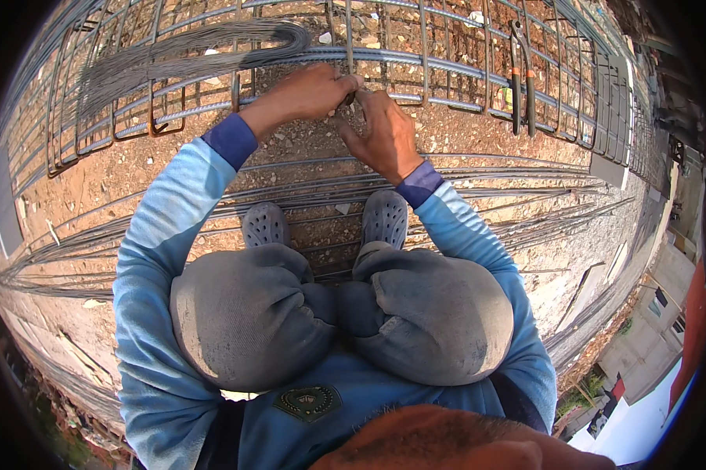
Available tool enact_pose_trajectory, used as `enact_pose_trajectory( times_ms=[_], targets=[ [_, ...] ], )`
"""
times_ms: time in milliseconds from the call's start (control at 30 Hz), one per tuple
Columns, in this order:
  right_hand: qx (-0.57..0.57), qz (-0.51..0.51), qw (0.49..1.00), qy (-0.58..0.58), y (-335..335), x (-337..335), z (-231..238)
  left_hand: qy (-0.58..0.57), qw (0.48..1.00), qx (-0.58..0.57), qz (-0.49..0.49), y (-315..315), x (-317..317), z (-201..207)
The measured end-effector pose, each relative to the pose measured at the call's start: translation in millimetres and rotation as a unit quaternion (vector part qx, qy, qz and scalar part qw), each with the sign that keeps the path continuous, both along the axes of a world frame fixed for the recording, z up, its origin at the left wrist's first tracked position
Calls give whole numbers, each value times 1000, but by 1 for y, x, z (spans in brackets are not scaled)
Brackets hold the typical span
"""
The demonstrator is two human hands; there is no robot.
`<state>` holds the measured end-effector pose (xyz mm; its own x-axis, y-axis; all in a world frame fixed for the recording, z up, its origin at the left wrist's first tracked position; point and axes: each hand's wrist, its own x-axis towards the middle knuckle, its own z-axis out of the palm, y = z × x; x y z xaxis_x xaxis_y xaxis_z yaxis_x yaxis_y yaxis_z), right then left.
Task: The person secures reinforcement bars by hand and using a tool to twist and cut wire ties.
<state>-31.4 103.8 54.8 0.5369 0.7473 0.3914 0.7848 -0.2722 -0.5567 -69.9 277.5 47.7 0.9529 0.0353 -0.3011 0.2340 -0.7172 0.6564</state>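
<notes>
My two hands meet at the near side of a rebar cage (447,69), just below an upright stirrup bar. The fingers of my left hand (317,90) are closed in a pinch at the bar, and what they grip is too small to make out. My right hand (388,133) comes in from the right with its fingers curled against the left fingertips. Its thumb stands apart, pointing left, and anything in its fingers is hidden. A bent bundle of thin tie wire (204,51) lies across the cage left of my hands. Orange-and-black handled pliers (523,86) hang over the bars at the right.
Loose long steel bars (494,176) run across the ground between the cage and my knees, near my grey clogs (267,223). Stony brown soil shows between bars. Grey flat panels stand at the right (613,110) and far left (4,207).
</notes>
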Motion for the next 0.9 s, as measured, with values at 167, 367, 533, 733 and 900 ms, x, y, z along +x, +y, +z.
enact_pose_trajectory(
  times_ms=[167, 367, 533, 733, 900],
  targets=[
    [10, -50, 997, 58, -12, 7, -8, 17, 997, -68, -27, -6, 13, 3],
    [51, -41, 989, 135, -17, -14, -11, 115, 938, -319, 75, 23, -5, -3],
    [-13, -35, 985, 169, -34, -32, -47, 109, 964, -243, 0, -5, 12, 11],
    [-51, -6, 984, 172, -10, -18, 20, 65, 989, -128, 19, -7, 3, 5],
    [-106, -97, 972, 183, -32, 12, -2, 12, 989, -85, 119, -14, -2, 7]
  ],
)
